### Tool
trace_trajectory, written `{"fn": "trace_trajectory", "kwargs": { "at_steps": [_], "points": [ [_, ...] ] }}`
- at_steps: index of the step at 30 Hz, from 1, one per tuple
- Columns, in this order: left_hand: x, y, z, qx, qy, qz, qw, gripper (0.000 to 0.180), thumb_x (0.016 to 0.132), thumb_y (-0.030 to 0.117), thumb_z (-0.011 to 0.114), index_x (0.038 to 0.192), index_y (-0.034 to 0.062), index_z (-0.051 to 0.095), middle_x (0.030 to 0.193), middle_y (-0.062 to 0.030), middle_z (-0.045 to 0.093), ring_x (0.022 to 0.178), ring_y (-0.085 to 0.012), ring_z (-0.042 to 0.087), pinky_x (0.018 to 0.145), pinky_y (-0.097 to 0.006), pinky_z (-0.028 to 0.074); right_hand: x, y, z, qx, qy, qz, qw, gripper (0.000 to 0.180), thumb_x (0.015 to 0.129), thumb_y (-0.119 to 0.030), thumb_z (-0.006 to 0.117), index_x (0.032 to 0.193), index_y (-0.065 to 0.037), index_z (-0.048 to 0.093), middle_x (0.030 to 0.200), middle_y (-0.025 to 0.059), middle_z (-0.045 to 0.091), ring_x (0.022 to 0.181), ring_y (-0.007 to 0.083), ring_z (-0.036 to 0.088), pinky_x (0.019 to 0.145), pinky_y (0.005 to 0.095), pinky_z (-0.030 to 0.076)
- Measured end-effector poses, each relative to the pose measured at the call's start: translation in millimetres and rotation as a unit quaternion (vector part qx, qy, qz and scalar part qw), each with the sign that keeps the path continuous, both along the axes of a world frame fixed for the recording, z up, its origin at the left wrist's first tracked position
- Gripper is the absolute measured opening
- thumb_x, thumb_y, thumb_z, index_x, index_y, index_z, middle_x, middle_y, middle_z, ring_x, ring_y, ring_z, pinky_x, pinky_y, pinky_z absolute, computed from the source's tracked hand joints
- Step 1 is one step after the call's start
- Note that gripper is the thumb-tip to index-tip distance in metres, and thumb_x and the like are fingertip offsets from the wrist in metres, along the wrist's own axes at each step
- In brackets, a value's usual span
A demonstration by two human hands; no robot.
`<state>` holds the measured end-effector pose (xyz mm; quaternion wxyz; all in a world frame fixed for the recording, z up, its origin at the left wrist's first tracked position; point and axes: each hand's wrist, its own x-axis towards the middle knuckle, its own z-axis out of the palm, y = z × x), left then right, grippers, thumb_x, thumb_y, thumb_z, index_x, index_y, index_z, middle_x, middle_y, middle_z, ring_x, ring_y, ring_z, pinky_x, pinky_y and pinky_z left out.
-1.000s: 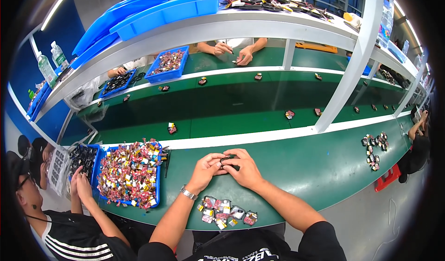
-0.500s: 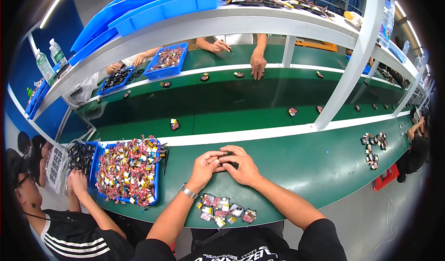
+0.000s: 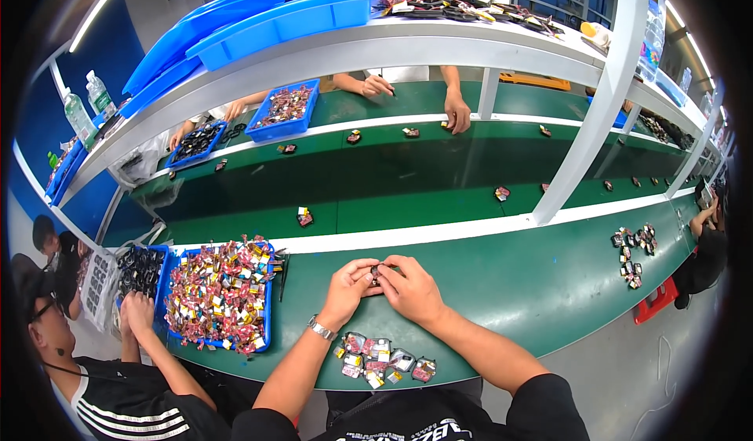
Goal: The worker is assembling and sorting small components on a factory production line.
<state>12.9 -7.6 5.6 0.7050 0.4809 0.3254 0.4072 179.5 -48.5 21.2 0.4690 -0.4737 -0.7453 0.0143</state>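
A small black casing with reddish parts inside is held up over the green bench, between the fingers of both hands. My left hand, below a metal wristwatch, grips its left side. My right hand pinches it from the right, thumb and fingertips close together on it. The fingers cover most of the piece. Closer to me on the bench lies a cluster of similar black-rimmed pieces with pink, white and yellow parts.
Left of my arms stand a blue tray heaped with reddish wired parts and a tray of black casings; a co-worker sits there. Beyond a white rail, spaced pieces lie on a green conveyor. A white post rises at right.
My right hand has drawn its fingers back from over the casing into a pinch, showing its reddish inside. Pieces on the conveyor have shifted slightly right.
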Motion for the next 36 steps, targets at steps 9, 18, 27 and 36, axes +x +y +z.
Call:
{"fn": "trace_trajectory", "kwargs": {
  "at_steps": [9, 18, 27, 36],
  "points": [
    [-1, 0, 0, -0.002, 0.004, -0.006, 1.000, 0.026, 0.096, -0.002, 0.046, 0.122, -0.0040, 0.050, 0.112, -0.0120, 0.063, 0.100, -0.0173, 0.064, 0.086, -0.032, 0.057, 0, -2, 0, 0.034, -0.080, -0.017, 0.996, 0.022, 0.073, -0.004, 0.071, 0.095, -0.006, 0.067, 0.100, 0.0062, 0.062, 0.087, 0.0220, 0.063, 0.067, 0.0318, 0.056],
    [0, 0, 0, 0.001, 0.014, -0.008, 1.000, 0.026, 0.096, -0.002, 0.046, 0.121, -0.0039, 0.050, 0.111, -0.0121, 0.063, 0.097, -0.0169, 0.064, 0.084, -0.032, 0.058, 0, 0, -3, 0.023, -0.058, -0.017, 0.998, 0.018, 0.074, -0.004, 0.071, 0.091, -0.006, 0.067, 0.095, 0.0058, 0.060, 0.082, 0.0222, 0.061, 0.065, 0.0327, 0.054],
    [5, -2, -3, 0.027, 0.049, 0.024, 0.998, 0.021, 0.095, 0.002, 0.052, 0.115, -0.0038, 0.056, 0.104, -0.0107, 0.065, 0.090, -0.0141, 0.065, 0.073, -0.027, 0.059, -3, 2, -1, -0.001, -0.007, -0.005, 1.000, 0.013, 0.077, -0.006, 0.069, 0.088, -0.003, 0.062, 0.094, 0.0075, 0.058, 0.083, 0.0255, 0.060, 0.068, 0.0359, 0.054],
    [10, -5, -8, 0.069, 0.074, 0.052, 0.993, 0.021, 0.095, 0.003, 0.054, 0.115, -0.0039, 0.057, 0.102, -0.0103, 0.066, 0.087, -0.0132, 0.065, 0.066, -0.023, 0.057, 2, 5, -4, -0.207, 0.236, 0.049, 0.948, 0.017, 0.082, -0.002, 0.068, 0.098, 0.001, 0.065, 0.092, 0.0115, 0.065, 0.073, 0.0183, 0.068, 0.065, 0.0271, 0.056]
  ]
}}
